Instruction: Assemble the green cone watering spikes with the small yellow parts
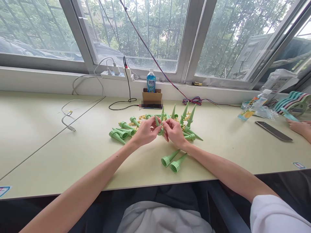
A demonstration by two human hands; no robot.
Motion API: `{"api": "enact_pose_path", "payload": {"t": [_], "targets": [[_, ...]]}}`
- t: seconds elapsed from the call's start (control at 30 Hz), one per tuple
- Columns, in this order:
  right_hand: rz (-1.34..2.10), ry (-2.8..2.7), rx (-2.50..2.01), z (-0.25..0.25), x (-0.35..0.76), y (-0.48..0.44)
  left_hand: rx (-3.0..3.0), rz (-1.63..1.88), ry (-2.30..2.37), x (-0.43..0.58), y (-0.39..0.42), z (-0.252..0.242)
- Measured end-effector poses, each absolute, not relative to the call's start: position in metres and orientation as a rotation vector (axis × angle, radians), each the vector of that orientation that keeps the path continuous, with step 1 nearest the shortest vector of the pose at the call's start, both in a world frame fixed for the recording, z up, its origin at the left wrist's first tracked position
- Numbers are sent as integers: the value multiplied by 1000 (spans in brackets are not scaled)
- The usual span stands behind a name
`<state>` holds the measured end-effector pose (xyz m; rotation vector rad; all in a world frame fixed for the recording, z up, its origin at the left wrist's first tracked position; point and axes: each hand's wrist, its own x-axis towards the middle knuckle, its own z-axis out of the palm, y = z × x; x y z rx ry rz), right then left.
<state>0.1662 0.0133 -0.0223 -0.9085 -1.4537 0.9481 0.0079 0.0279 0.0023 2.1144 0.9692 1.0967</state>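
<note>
My left hand point(145, 132) is closed around a green plastic watering spike point(157, 121), its pointed end up. Against the spike's lower part, my right hand point(174, 132) pinches with thumb and forefinger; what sits between those fingertips is too small and covered to make out. Several more green spikes stand upright point(184, 114) behind my right hand or lie in a group point(117, 136) left of my left hand. Small yellow valve-like pieces point(133, 121) are scattered behind my hands. Nearer the table edge, two green spikes point(175, 166) lie with their threaded open ends toward me.
Along the window stand a power strip point(116, 75), a blue bottle point(151, 81) and a small cardboard box point(152, 95). Coiled wires point(194, 100) lie behind the spikes. To the right are a phone point(273, 131), a drink bottle point(254, 105), hangers point(293, 103) and another person's hand point(299, 127).
</note>
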Motion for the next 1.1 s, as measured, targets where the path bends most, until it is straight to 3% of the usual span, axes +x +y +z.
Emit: {"api": "enact_pose_path", "payload": {"t": [0.67, 1.1], "targets": [[1070, -1399, -969, -21, 167, 13, 2508, 1112, 903, 7, 22, 0], [975, -1444, -977, -21, 164, 9, 2362, 1154, 929, 9, 24, 0]]}}
